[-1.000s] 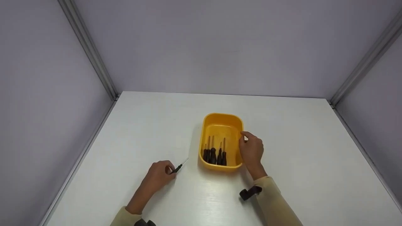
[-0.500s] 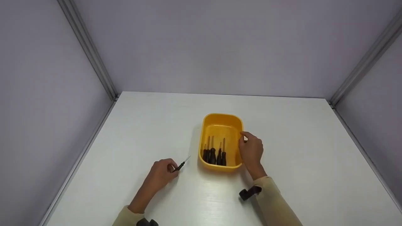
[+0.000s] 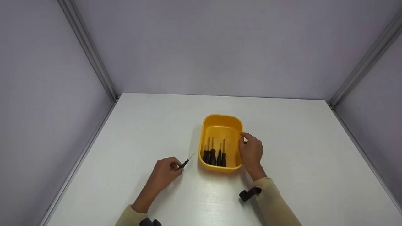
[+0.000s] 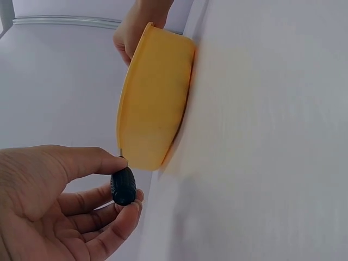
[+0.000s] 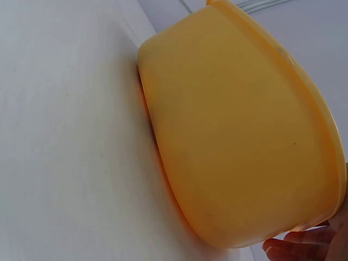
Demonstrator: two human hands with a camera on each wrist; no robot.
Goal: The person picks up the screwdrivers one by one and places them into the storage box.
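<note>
A yellow plastic tub sits mid-table with several black-handled screwdrivers lying in it. My right hand grips the tub's right rim, thumb over the edge. My left hand pinches a small black-handled screwdriver just left of the tub, its thin tip pointing up and right toward the tub. In the left wrist view the black handle sits between thumb and fingers, with the tub's outer wall close behind. The right wrist view is filled by the tub's side.
The white table is boxed in by grey walls at the back and both sides, with metal corner rails. Black wrist-camera mounts show on my right sleeve and at the bottom edge by my left sleeve.
My left hand has carried the small screwdriver rightward and a little up, closer to the tub. The right hand and tub have stayed put.
</note>
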